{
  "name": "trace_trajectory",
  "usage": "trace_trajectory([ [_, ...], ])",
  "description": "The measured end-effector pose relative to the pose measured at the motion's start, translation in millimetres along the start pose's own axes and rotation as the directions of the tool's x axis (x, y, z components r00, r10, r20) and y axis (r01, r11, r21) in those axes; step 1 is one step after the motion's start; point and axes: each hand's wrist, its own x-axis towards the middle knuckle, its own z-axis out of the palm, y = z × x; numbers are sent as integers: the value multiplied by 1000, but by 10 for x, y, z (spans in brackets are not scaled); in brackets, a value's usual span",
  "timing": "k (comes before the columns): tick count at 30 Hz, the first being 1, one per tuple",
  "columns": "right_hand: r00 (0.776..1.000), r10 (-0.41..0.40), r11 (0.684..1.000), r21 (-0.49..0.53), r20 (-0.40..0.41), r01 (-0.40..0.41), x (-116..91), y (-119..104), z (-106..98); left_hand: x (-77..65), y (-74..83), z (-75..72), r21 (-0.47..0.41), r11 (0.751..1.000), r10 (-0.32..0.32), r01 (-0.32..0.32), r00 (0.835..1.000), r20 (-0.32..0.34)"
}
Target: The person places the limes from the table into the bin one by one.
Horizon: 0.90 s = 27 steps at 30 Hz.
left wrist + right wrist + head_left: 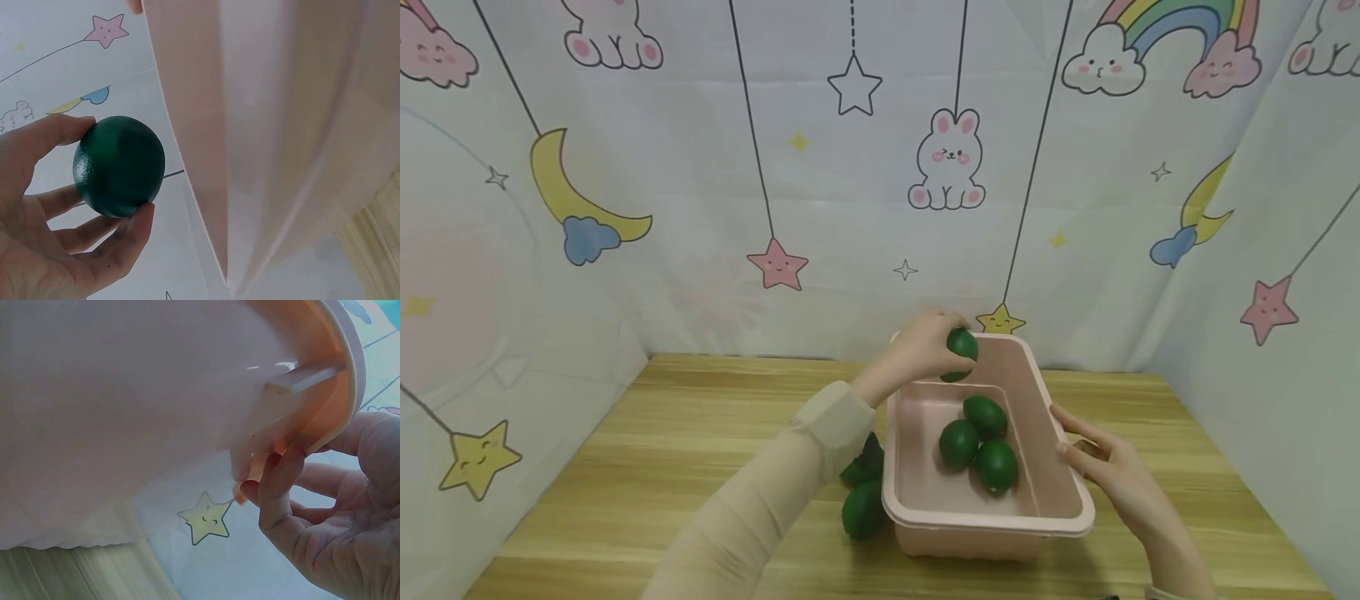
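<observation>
My left hand holds a dark green oval fruit between thumb and fingertips, above the far left part of a pink plastic basin. In the left wrist view, the glossy fruit is beside the basin's wall. Three similar green fruits lie close together on the basin floor. My right hand grips the basin's right rim, thumb and fingers on either side of it. The right wrist view shows those fingertips at the rim's underside.
More green fruits lie on the wooden table against the basin's left side, partly hidden by the left sleeve and the basin. A white curtain printed with stars, moons and rabbits surrounds the table at the back and sides.
</observation>
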Motion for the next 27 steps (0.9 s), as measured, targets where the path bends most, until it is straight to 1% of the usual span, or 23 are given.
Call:
trace_trajectory([
  [7, 1000, 1, 1000, -9, -3, -1, -1, 5, 2, 89, 30, 23, 80, 997, 7, -12, 998, 63],
  [10, 1000, -3, 1000, -11, -2, 3, -1, 1, 4, 135, 44, 34, 98, 995, 16, -26, 995, 95],
  [12, 1000, -5, 1000, -12, -2, 5, -2, -2, 3, 165, 47, 42, 100, 994, 20, -32, 993, 112],
  [14, 1000, -7, 1000, -14, 0, 7, -3, -5, 4, 190, 44, 51, 76, 997, 19, -29, 991, 131],
  [18, 1000, -12, 1000, -12, 0, 12, -3, -7, 6, 238, 23, 88, 59, 998, 10, -19, 987, 163],
  [23, 1000, -19, 1000, -10, 2, 19, -2, -6, 8, 282, 1, 125, 94, 995, -2, -17, 980, 199],
  [27, 1000, -21, 1000, -6, 2, 21, 1, -1, 7, 294, 12, 131, 101, 995, -12, -11, 975, 223],
])
